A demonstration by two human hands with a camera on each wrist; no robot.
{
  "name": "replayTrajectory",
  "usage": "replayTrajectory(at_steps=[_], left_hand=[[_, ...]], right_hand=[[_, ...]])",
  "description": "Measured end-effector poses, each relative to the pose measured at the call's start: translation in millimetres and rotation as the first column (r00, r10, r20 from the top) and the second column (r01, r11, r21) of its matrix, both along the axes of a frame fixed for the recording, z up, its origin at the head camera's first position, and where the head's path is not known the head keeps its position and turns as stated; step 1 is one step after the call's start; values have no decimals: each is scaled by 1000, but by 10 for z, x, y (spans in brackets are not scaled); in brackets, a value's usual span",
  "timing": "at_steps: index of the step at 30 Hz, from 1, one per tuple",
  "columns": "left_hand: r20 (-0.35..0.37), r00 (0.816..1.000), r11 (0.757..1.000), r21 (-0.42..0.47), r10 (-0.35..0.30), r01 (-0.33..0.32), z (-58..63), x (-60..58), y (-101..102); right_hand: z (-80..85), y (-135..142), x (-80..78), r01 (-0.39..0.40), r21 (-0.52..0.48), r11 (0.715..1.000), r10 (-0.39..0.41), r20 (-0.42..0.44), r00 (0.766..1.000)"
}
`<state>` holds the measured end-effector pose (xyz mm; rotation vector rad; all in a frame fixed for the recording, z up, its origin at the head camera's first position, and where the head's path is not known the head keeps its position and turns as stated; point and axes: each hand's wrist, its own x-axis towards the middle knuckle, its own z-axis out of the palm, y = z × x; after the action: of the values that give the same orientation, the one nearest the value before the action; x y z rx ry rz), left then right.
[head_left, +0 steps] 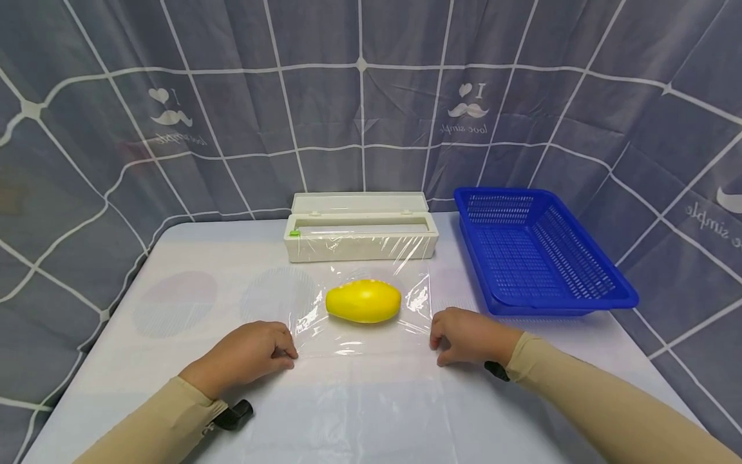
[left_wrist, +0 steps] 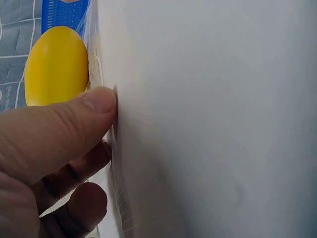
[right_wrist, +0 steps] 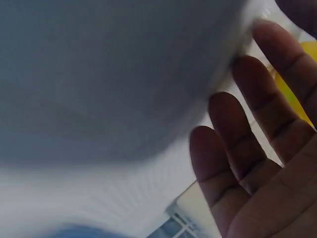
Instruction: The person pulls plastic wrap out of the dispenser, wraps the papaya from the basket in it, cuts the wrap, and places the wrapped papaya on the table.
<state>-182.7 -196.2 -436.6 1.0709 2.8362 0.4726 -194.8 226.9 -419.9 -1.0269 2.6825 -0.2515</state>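
Note:
A smooth yellow oval fruit (head_left: pixel 363 301), papaya-like in shape, lies on a sheet of clear cling film (head_left: pixel 348 341) spread over the table. The film runs forward from a white cling film dispenser (head_left: pixel 362 249), whose lid stands raised. At the film's near left corner, my left hand (head_left: pixel 249 354) pinches the edge between thumb (left_wrist: pixel 101 99) and index finger. My right hand (head_left: pixel 472 335) is at the near right corner, its fingertips touching down by the film's edge. In the right wrist view its fingers (right_wrist: pixel 247 124) are extended and slightly spread.
A blue plastic basket (head_left: pixel 545 303) sits at the right, beside the dispenser. A green slider (head_left: pixel 295 232) shows at the dispenser's left end. Behind the white table (head_left: pixel 191 258) hangs a grey checked curtain (head_left: pixel 324 109), which also closes off both sides.

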Motion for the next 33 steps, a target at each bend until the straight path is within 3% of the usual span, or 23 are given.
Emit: replayTrajectory(at_steps=[8, 12, 17, 24, 30, 33], left_hand=[[-14, 999, 999, 17, 44, -44, 32, 12, 8], [-2, 998, 998, 10, 68, -68, 51, 17, 7], [38, 996, 997, 13, 77, -77, 76, 16, -10], [43, 998, 996, 68, 55, -58, 112, -43, -68], [28, 997, 992, 107, 65, -68, 170, -122, -100], [48, 994, 986, 129, 99, -105, 200, -155, -108]], right_hand=[[-57, -3, 10, -66, 7, 998, 66, -141, 988], [-78, 17, 9, -75, -15, 997, 72, -161, 984], [-61, 73, -6, -21, -112, 993, 8, -120, 993], [39, 161, -46, 41, -242, 969, -79, -151, 985], [81, 166, -64, 135, -364, 921, -197, -139, 970], [79, 152, -91, 187, -419, 889, -255, -112, 961]])
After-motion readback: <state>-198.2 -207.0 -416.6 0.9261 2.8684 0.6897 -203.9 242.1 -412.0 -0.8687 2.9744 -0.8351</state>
